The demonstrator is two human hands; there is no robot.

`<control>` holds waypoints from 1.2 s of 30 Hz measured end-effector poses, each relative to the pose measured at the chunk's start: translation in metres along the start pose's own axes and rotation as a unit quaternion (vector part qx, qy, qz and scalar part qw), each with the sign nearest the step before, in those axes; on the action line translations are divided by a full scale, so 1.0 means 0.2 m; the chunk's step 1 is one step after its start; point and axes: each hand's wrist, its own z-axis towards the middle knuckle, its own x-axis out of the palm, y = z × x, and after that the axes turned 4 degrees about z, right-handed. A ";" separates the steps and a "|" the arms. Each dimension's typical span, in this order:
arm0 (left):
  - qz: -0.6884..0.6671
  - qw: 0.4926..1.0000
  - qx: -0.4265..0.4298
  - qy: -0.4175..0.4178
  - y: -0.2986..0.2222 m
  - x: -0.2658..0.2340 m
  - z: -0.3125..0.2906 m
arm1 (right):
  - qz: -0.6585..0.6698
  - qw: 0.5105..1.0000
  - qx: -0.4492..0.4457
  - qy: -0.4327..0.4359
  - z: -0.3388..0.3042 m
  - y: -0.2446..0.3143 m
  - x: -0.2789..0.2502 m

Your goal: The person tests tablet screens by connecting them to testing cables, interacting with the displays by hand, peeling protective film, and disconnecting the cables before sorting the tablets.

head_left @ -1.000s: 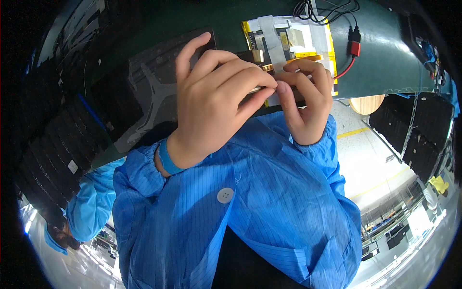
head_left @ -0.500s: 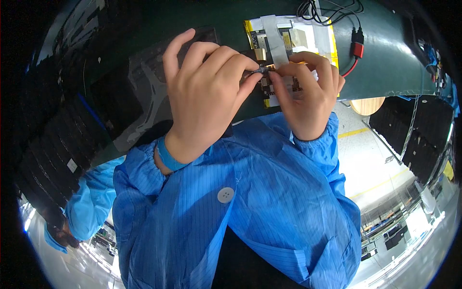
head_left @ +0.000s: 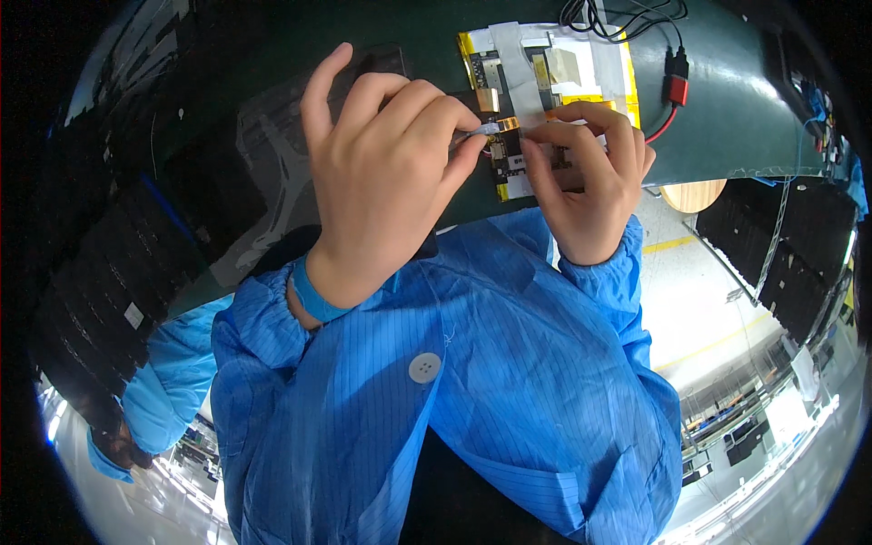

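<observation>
My left hand [head_left: 377,173] pinches a small grey part with a gold, ribbon-like end [head_left: 507,124] between thumb and forefinger; its other fingers are raised. The gold end lies over a dark circuit board [head_left: 510,156] fixed along the left side of a white panel [head_left: 568,50] with yellow edges. My right hand [head_left: 590,173] rests over the board's right part, thumb and forefinger tips brought together just right of the gold end. Whatever is between those tips, if anything, is too small to tell. A pale strip of tape [head_left: 515,68] runs down the panel to the right fingers.
Black cables [head_left: 627,27] coil at the panel's far edge, with a red connector [head_left: 677,91] and red wire to its right. A clear plastic sheet [head_left: 272,163] lies left on the dark green table [head_left: 727,100]. Someone in a blue sleeve [head_left: 173,372] is at the lower left.
The right fingertips have drawn slightly right, away from the grey part, exposing its gold end and more of the board. My left hand has shifted slightly left, still pinching the part.
</observation>
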 end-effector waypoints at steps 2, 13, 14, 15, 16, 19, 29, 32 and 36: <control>0.003 1.000 0.001 0.002 0.00 0.00 0.00 | 0.005 1.000 -0.002 0.002 0.00 0.00 0.00; 0.007 1.000 0.005 -0.004 0.00 0.01 0.00 | -0.040 0.996 -0.077 0.023 -0.02 0.01 0.02; 0.009 1.000 0.001 -0.006 0.00 0.01 0.00 | -0.061 0.994 -0.090 0.026 -0.02 0.02 0.02; 0.012 1.000 -0.003 -0.009 0.00 0.01 0.00 | -0.083 0.991 -0.104 0.028 -0.02 0.02 0.01; 0.015 1.000 -0.006 -0.012 0.00 0.01 0.01 | -0.095 0.988 -0.113 0.038 -0.02 0.03 0.01; 0.003 1.000 -0.003 -0.005 -0.01 0.01 0.01 | -0.121 0.980 -0.140 0.068 0.00 0.05 -0.01; -0.005 1.000 -0.020 -0.012 -0.01 0.02 0.01 | -0.098 0.974 -0.155 0.134 0.06 0.06 -0.05; -0.007 1.000 -0.023 -0.010 -0.02 0.03 0.01 | -0.052 0.975 -0.165 0.136 0.07 0.02 -0.08; -0.013 1.000 -0.023 -0.015 -0.01 0.02 -0.01 | -0.023 0.976 -0.174 0.125 0.03 0.01 -0.09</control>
